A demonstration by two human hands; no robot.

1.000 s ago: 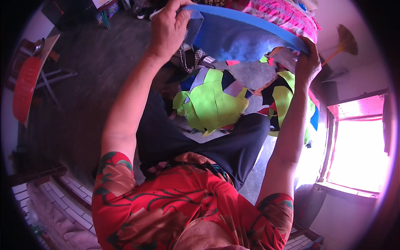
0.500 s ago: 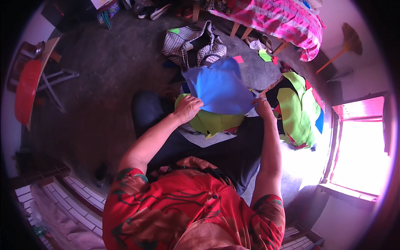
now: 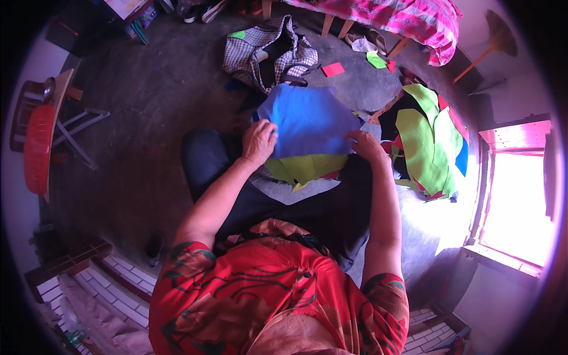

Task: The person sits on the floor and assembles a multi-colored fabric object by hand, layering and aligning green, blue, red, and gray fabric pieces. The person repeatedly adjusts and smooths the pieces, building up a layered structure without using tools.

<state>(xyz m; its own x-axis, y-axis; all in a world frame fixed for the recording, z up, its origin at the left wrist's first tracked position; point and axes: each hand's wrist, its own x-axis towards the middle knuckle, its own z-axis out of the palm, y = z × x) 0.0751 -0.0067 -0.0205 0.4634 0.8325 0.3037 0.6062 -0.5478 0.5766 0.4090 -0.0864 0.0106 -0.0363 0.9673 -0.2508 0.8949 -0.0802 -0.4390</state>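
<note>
A fabric sheet [image 3: 310,121] lies on the person's lap, atop another sheet [image 3: 305,168]. The left hand [image 3: 258,142] rests on its left edge, the right hand [image 3: 365,145] on its right edge. A heap of fabric pieces [image 3: 429,142] lies on the floor [image 3: 148,148] to the right; a checked bag [image 3: 269,50] lies beyond the lap.

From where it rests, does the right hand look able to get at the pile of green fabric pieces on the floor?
Probably yes: the right hand rests on the blue sheet, and the fabric pile lies just beside it, nothing between.
</note>
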